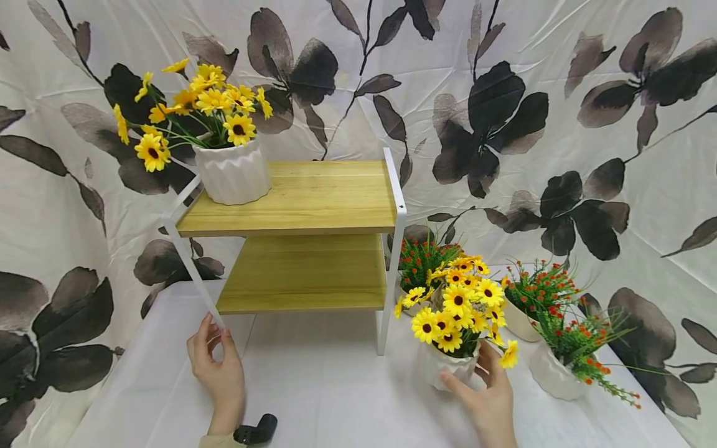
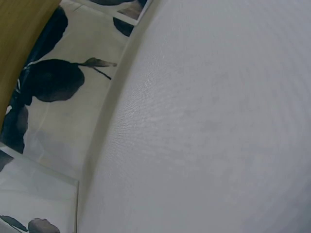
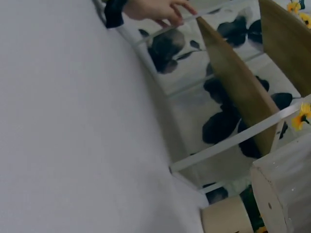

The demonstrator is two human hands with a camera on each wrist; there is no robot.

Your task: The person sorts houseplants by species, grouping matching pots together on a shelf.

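Note:
My right hand (image 1: 486,392) grips a white fluted flowerpot (image 1: 439,367) of yellow sunflowers (image 1: 456,302), fingers and thumb about its right side. In the right wrist view, that pot's flat underside (image 3: 269,201) shows, raised off the table. At the left, my left hand (image 1: 220,370) pinches the lower part of the white front leg (image 1: 193,277) of a two-tier shelf (image 1: 330,196), thumb on one side and fingers on the other. A second white pot (image 1: 234,174) of sunflowers stands on the left end of the top board. Neither hand shows in its own wrist view.
Right of the held pot stand white pots of red-flowered greenery, one tilted (image 1: 554,373) and another (image 1: 521,320) behind it. More red-flowered greenery (image 1: 422,261) is beside the shelf's right leg. A floral cloth (image 1: 504,56) hangs behind the white-covered table (image 1: 319,392).

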